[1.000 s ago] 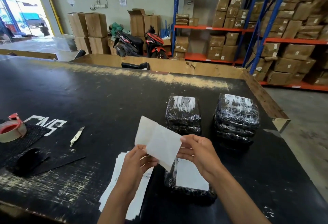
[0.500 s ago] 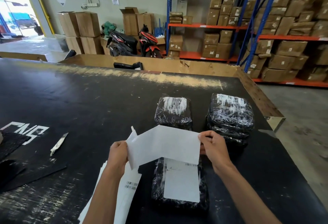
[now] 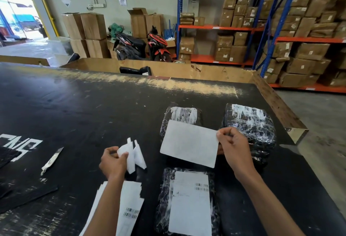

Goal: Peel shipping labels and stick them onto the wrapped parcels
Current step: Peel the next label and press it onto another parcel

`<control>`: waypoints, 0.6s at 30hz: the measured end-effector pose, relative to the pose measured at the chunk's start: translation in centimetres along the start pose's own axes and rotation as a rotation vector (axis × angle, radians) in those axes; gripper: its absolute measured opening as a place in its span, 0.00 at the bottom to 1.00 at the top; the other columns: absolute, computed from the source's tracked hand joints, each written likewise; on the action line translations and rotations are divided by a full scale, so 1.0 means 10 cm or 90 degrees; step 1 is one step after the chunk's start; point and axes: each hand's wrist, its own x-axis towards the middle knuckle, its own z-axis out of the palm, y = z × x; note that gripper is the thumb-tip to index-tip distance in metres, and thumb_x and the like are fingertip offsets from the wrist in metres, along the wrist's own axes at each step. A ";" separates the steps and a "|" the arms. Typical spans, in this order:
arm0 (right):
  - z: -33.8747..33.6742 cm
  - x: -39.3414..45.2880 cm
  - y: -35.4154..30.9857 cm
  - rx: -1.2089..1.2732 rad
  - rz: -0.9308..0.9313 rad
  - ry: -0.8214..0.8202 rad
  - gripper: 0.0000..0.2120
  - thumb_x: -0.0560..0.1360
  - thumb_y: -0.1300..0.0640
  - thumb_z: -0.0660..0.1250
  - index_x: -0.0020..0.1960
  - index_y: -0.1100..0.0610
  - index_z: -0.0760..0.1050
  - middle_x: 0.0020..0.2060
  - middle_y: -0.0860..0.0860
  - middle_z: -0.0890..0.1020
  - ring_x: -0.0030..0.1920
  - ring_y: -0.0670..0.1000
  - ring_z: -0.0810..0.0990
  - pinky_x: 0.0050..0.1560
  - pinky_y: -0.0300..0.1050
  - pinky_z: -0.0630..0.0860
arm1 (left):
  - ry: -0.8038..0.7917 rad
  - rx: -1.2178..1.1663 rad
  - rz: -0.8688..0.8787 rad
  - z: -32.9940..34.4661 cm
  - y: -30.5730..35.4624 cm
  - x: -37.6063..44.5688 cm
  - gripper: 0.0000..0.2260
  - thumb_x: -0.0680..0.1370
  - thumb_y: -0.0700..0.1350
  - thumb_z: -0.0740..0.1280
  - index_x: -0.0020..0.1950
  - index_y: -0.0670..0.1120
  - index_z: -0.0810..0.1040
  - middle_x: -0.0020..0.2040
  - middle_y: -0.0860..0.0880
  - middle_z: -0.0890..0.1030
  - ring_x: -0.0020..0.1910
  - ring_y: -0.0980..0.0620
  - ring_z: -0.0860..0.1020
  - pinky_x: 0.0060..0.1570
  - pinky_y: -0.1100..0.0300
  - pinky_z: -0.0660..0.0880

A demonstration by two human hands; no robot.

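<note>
Here my right hand (image 3: pixel 234 148) pinches the peeled label (image 3: pixel 189 146), its printed face hidden; my left hand (image 3: pixel 112 162) grips the crumpled backing (image 3: pixel 133 156).

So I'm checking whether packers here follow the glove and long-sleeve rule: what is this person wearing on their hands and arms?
Nothing that shows. The left hand and right hand are bare, with no gloves, and no ring, watch or wristband is visible. Both forearms are uncovered down to the bottom edge of the picture, so no sleeve appears in view.
</note>
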 end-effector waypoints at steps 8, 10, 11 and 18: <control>0.29 -0.01 0.08 0.004 0.023 -0.051 0.06 0.82 0.61 0.64 0.46 0.58 0.75 0.37 0.64 0.85 0.40 0.64 0.84 0.41 0.57 0.82 | -0.011 0.240 0.091 0.19 -0.17 0.04 0.19 0.75 0.41 0.72 0.66 0.46 0.77 0.62 0.42 0.80 0.60 0.39 0.78 0.56 0.45 0.76; 0.31 0.00 0.10 -0.012 0.013 -0.043 0.06 0.81 0.61 0.65 0.46 0.58 0.75 0.35 0.61 0.85 0.39 0.62 0.84 0.41 0.57 0.83 | 0.018 0.254 0.130 0.20 -0.10 0.01 0.16 0.75 0.43 0.72 0.63 0.48 0.79 0.62 0.44 0.79 0.61 0.39 0.76 0.56 0.43 0.75; 0.32 -0.01 0.10 -0.012 0.007 -0.042 0.06 0.81 0.61 0.65 0.45 0.59 0.76 0.35 0.59 0.85 0.38 0.62 0.84 0.39 0.55 0.84 | 0.034 0.234 0.148 0.18 -0.03 -0.05 0.13 0.75 0.44 0.72 0.60 0.49 0.80 0.61 0.44 0.79 0.60 0.39 0.76 0.56 0.44 0.74; 0.40 -0.21 -0.07 -0.058 -0.180 0.037 0.06 0.76 0.59 0.71 0.41 0.54 0.80 0.32 0.47 0.83 0.33 0.44 0.81 0.34 0.40 0.79 | -0.293 -0.143 0.011 0.02 0.74 -0.91 0.20 0.79 0.59 0.64 0.44 0.44 0.84 0.39 0.46 0.85 0.39 0.50 0.83 0.39 0.57 0.80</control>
